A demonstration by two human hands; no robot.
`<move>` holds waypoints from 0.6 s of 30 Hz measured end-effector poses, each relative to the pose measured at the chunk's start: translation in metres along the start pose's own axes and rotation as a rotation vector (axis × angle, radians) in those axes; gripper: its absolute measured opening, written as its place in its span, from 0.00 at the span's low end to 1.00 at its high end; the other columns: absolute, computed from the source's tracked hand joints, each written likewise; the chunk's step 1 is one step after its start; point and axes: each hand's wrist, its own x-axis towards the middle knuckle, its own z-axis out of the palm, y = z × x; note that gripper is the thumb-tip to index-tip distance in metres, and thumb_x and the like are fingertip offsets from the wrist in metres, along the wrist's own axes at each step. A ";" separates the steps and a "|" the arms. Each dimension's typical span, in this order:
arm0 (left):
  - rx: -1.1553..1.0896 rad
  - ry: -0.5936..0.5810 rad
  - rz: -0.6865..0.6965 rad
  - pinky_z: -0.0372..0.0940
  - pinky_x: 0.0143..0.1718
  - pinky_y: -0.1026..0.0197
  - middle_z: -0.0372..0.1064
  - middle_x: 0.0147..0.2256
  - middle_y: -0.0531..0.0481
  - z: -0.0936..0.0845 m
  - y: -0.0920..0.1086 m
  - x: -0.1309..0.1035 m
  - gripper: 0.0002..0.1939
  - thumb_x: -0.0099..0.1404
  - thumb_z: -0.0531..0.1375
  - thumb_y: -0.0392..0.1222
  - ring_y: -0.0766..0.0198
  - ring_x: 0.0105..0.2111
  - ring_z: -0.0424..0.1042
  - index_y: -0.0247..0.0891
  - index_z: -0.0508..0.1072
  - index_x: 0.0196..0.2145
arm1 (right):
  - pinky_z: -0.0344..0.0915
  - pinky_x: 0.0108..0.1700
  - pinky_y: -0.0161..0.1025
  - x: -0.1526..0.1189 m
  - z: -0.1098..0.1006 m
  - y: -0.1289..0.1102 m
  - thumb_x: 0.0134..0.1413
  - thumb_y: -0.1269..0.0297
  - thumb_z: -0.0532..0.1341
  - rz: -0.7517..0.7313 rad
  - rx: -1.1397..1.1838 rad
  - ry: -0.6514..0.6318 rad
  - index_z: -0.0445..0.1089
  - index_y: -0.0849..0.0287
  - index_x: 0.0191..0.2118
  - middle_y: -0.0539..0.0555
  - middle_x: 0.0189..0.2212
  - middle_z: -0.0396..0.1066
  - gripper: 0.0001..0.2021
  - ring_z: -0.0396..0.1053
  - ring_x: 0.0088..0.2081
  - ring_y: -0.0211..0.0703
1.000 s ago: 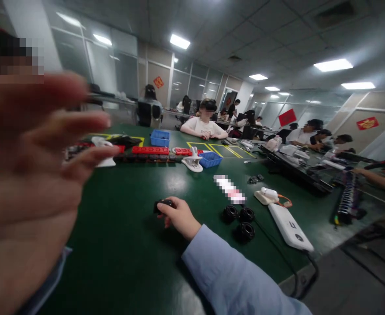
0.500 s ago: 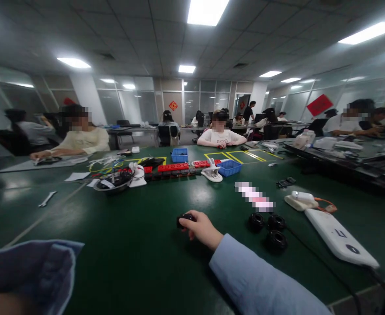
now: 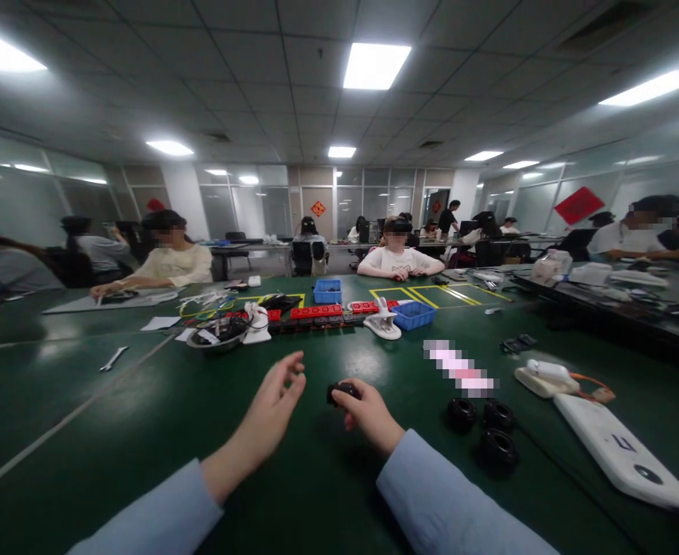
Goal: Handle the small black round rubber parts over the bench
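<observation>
Black, glossy, rounded piece (image 3: 342,391) pinched in right hand (image 3: 371,416), over smooth green bench (image 3: 310,486). Left hand (image 3: 275,395) empty, fingers loosely spread, near the piece. Three black ring-shaped parts (image 3: 499,464) to the right; two rectangular blue baskets (image 3: 421,321) beyond.

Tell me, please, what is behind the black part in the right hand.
Behind the black part are green tabletop, then red strips, with a blue basket farther back. The black part and right hand hide the patch of table directly beyond them.
</observation>
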 end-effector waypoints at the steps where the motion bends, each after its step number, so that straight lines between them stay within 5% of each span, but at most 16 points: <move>1: -0.107 -0.137 -0.205 0.63 0.31 0.61 0.65 0.40 0.44 0.011 -0.012 0.001 0.25 0.62 0.51 0.59 0.61 0.36 0.67 0.35 0.64 0.47 | 0.59 0.19 0.32 -0.001 -0.001 -0.002 0.48 0.57 0.59 -0.016 -0.003 0.014 0.64 0.61 0.36 0.47 0.22 0.63 0.13 0.58 0.17 0.31; 3: -0.335 -0.359 -0.592 0.56 0.21 0.66 0.65 0.34 0.46 0.031 -0.033 0.001 0.33 0.57 0.47 0.68 0.65 0.26 0.66 0.34 0.65 0.42 | 0.60 0.24 0.34 -0.006 -0.002 -0.007 0.47 0.59 0.60 -0.089 -0.069 0.023 0.65 0.61 0.37 0.49 0.25 0.65 0.13 0.61 0.22 0.34; 5: -0.542 -0.566 -0.729 0.50 0.18 0.68 0.64 0.26 0.51 0.048 -0.045 0.000 0.36 0.52 0.45 0.74 0.69 0.19 0.62 0.35 0.65 0.35 | 0.62 0.33 0.37 -0.012 -0.002 -0.014 0.45 0.64 0.61 -0.221 -0.262 -0.019 0.67 0.60 0.38 0.51 0.30 0.67 0.12 0.65 0.30 0.39; 7: -0.639 -0.639 -0.798 0.42 0.15 0.68 0.57 0.16 0.57 0.059 -0.048 -0.001 0.35 0.49 0.44 0.76 0.73 0.13 0.54 0.37 0.62 0.25 | 0.60 0.39 0.39 -0.018 -0.002 -0.019 0.44 0.67 0.61 -0.322 -0.519 -0.104 0.68 0.59 0.39 0.52 0.33 0.68 0.13 0.65 0.36 0.42; 12: -0.727 -0.565 -0.872 0.31 0.17 0.67 0.46 0.11 0.63 0.075 -0.049 -0.003 0.33 0.47 0.49 0.75 0.79 0.11 0.39 0.39 0.50 0.16 | 0.59 0.37 0.37 -0.022 -0.002 -0.024 0.47 0.61 0.62 -0.305 -0.846 -0.129 0.67 0.57 0.43 0.54 0.37 0.66 0.15 0.65 0.38 0.44; 18: -0.861 -0.474 -0.715 0.35 0.18 0.68 0.47 0.13 0.65 0.081 -0.058 -0.008 0.28 0.46 0.60 0.66 0.74 0.14 0.48 0.40 0.61 0.32 | 0.60 0.38 0.40 -0.019 0.000 -0.028 0.43 0.48 0.63 -0.209 -1.009 -0.028 0.71 0.57 0.39 0.55 0.34 0.68 0.20 0.65 0.38 0.48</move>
